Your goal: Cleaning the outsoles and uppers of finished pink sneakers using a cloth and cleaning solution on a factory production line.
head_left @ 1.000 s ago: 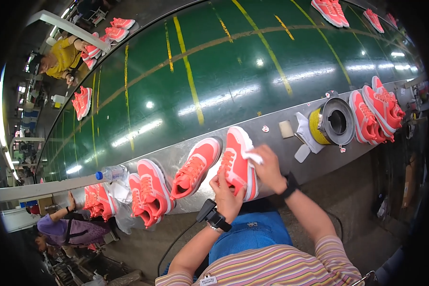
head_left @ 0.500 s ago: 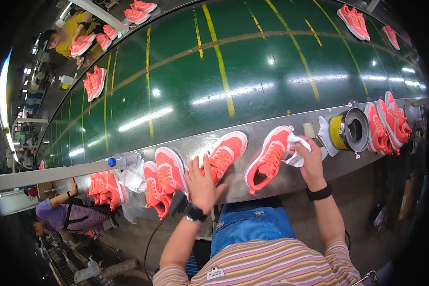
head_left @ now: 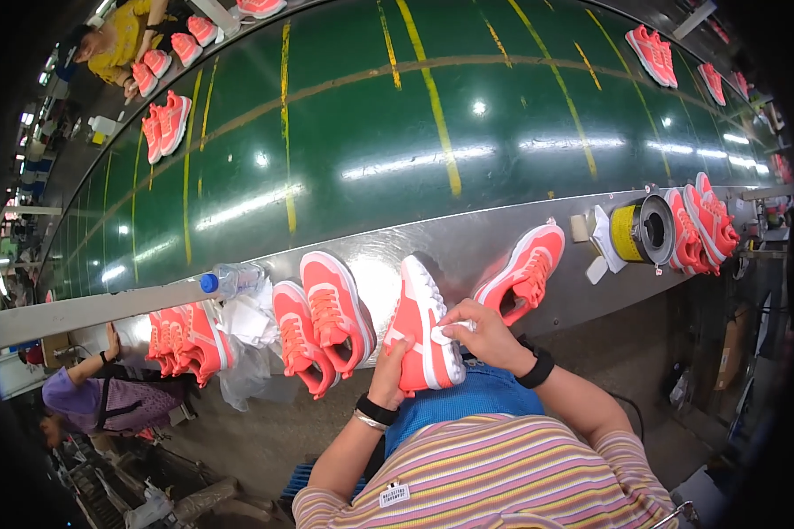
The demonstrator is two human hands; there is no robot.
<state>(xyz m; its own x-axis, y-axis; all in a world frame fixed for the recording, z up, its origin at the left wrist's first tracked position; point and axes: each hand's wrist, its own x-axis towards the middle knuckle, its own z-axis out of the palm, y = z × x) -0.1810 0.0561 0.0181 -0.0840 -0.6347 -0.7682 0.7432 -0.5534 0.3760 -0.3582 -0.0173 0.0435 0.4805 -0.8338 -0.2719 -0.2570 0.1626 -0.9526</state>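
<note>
A coral sneaker [head_left: 409, 319] with a white sole is tipped on its side in front of me, its sole turned to the right. My left hand [head_left: 392, 368] grips it near the heel. With bent fingers, my right hand [head_left: 492, 339] holds a small white cloth [head_left: 455, 331] against the sole's edge. A matching sneaker [head_left: 529, 264] rests upright just beyond my right hand. To the left, two more sneakers [head_left: 333, 304] stand side by side on the metal ledge [head_left: 468, 238].
A green conveyor belt [head_left: 326, 115] with yellow lines runs beyond the ledge, carrying sneakers. A yellow-labelled tin [head_left: 626, 234] and several sneakers [head_left: 710, 220] stand at right. At left are a clear bottle [head_left: 234, 280], crumpled paper [head_left: 251, 317] and a co-worker in purple [head_left: 141, 406].
My left hand has picked up the left sneaker of the nearest two and tilted it sideways. My right hand has brought the cloth left onto its sole; the other sneaker now sits farther right.
</note>
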